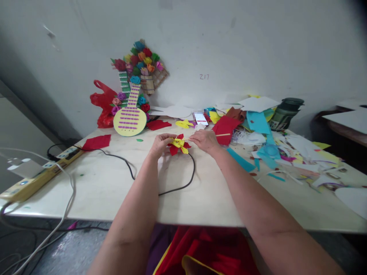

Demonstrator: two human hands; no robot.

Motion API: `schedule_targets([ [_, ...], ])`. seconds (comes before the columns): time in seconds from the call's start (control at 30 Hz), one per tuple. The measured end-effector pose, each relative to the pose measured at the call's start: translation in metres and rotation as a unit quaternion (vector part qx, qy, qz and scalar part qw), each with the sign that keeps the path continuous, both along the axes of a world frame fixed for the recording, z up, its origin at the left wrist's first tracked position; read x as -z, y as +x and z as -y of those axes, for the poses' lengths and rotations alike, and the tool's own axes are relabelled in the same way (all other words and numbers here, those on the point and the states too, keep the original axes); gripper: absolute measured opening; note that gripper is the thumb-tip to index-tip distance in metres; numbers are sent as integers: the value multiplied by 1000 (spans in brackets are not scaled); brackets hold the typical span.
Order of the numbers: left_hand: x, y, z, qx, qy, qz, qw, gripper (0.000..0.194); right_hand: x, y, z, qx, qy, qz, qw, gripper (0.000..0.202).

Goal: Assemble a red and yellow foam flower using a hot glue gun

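Centrally over the bench point(206, 204), a red-and-yellow flower point(180, 144) is between the left hand point(161, 144), pinching its left edge, and the right hand point(205, 141), whose grip apparently pinches a thin stick point(223, 135) running crosswise

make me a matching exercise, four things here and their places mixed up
1. red-and-yellow petalled flower
2. dark green lidded bottle
3. yellow rectangular power strip
4. pale yellow guitar-shaped craft, purple stripes

A. on the white table's left end
B. close beside the red plastic bag
C. between left hand and right hand
D. on the right, beside coloured paper scraps

Pairs: 1-C, 2-D, 3-A, 4-B
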State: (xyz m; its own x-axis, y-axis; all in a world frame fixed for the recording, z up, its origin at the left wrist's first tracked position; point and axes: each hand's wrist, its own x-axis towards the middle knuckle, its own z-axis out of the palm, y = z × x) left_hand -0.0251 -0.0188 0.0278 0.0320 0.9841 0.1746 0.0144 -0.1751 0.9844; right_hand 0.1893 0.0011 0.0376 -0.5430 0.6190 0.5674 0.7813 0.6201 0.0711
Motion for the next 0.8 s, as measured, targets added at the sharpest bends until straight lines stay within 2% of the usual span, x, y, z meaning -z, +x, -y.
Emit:
schedule_targets([
  [0.53, 3, -2, -4, 27, 19, 11, 999, 27, 8, 0, -7, -14, -11, -58, 998, 31],
  [0.8, 1, 1, -1, 13, 28, 2, 1000, 26, 6, -2, -4, -5, -20, -74, 997, 29],
])
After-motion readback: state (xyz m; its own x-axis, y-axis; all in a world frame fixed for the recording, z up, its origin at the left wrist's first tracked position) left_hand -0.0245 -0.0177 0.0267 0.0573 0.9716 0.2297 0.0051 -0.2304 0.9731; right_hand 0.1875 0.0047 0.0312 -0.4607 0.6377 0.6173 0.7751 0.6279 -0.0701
